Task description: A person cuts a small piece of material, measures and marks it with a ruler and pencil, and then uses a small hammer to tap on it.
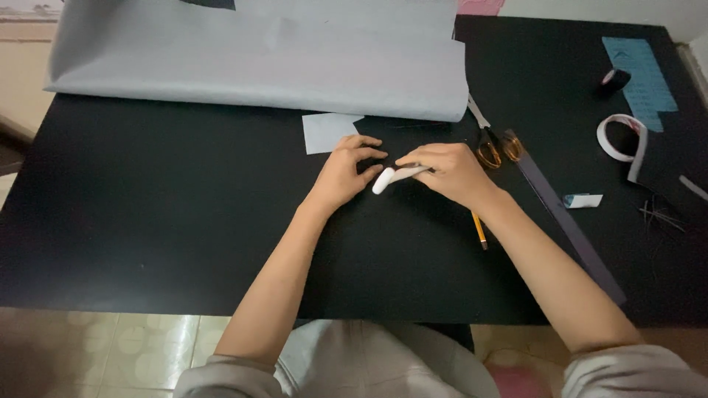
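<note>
1. A curled white strip [391, 177] sits between our hands at the middle of the black table [147, 221] — the right hand [450, 171] pinches one end, fingers closed on it.
2. Our left hand [346, 171] rests just beside the strip's curled end, fingers bent and loosely apart; we cannot tell whether they touch it.
3. Outward — a yellow pencil [479, 231], orange-handled scissors [493, 144], a small grey paper piece [326, 131] and a large grey sheet [258, 59].

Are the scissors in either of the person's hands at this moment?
No: the scissors lie on the black table beyond the right hand, which holds a white strip.
</note>
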